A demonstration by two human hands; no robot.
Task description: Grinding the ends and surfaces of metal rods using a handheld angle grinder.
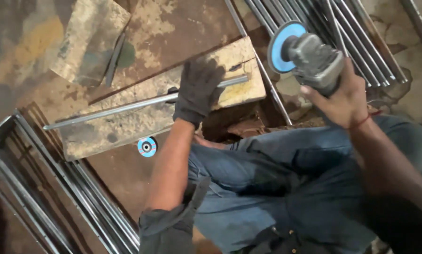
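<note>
With the gloved left hand [199,89] closed on the steel rod [126,107] lying across the wooden board [126,124], the bare right hand [340,96] grips the angle grinder [309,59] raised beside it, suggesting grinding needs lowering the disc.

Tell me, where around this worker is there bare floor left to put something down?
Bare floor shows between the wooden plank and the metal frames at lower left, beside the spare blue disc. Another patch lies above the plank, right of the smaller board. The top right is crowded with steel rods, near the grinder in the right hand.
</note>
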